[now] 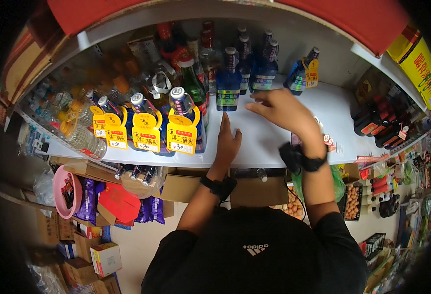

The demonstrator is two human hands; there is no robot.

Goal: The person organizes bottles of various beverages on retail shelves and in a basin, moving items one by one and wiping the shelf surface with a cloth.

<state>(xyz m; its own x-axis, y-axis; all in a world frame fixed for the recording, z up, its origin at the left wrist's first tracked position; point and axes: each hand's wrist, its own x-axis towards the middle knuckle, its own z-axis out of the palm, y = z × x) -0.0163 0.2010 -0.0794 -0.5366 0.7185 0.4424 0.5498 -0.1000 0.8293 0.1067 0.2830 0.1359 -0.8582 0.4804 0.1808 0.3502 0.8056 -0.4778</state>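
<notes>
My left hand (229,141) is over the front of the white shelf board (250,143), fingers apart. Its fingertips come close to the base of a blue glass liquor bottle (228,90), but I cannot tell whether they touch. Higher and to the right, my right hand (280,108) has its fingers bent and spread, with nothing seen in them. Behind it stand more blue bottles (264,75) in a small group. One blue bottle (298,75) with a yellow neck tag (312,72) leans on its own near the back wall.
Blue bottles with yellow price tags (181,136) line the left front edge, beside a green bottle (193,79) and a clear plastic bottle (86,136). Dark red-capped bottles (375,119) fill the right end. Below are open cartons (186,189), a pink basin (59,191) and a crate of eggs (353,202).
</notes>
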